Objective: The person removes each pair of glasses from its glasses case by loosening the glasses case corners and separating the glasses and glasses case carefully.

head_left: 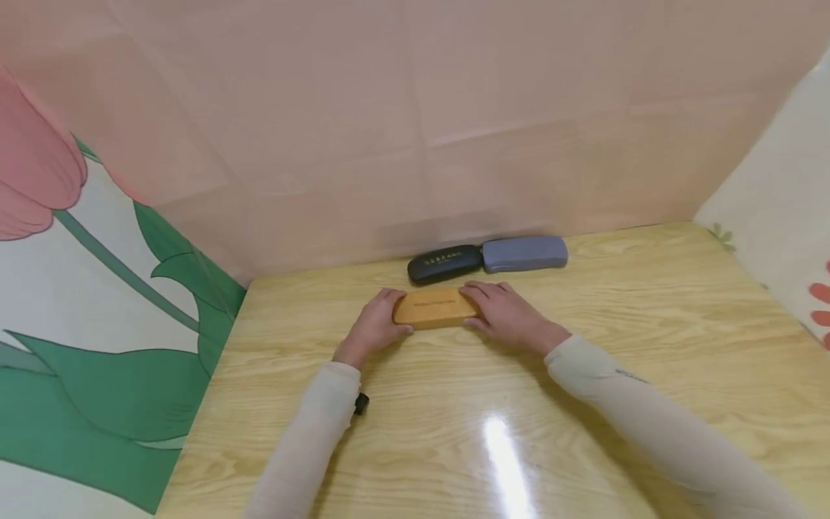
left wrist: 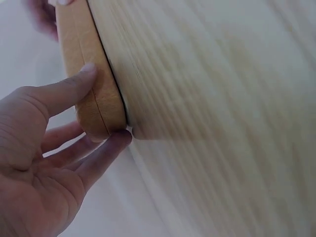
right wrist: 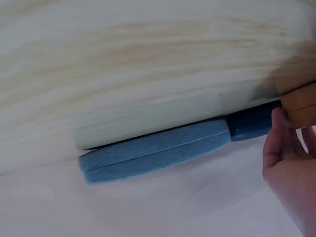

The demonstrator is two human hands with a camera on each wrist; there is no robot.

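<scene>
A tan, wood-coloured glasses case (head_left: 436,308) lies closed on the wooden table (head_left: 583,404), and both hands hold it. My left hand (head_left: 384,317) grips its left end; in the left wrist view the thumb (left wrist: 74,86) lies on the lid and the fingers (left wrist: 106,150) curl round the rounded end of the tan case (left wrist: 91,79). My right hand (head_left: 494,310) curls over the right end, and the right wrist view shows its thumb (right wrist: 276,138) against the tan case (right wrist: 301,106).
Just behind, along the pink back wall (head_left: 454,130), lie a black case (head_left: 444,263) and a blue-grey case (head_left: 525,254) end to end, also seen as blue-grey case (right wrist: 153,153) and black case (right wrist: 252,123). A tulip-print panel (head_left: 97,310) closes the left side.
</scene>
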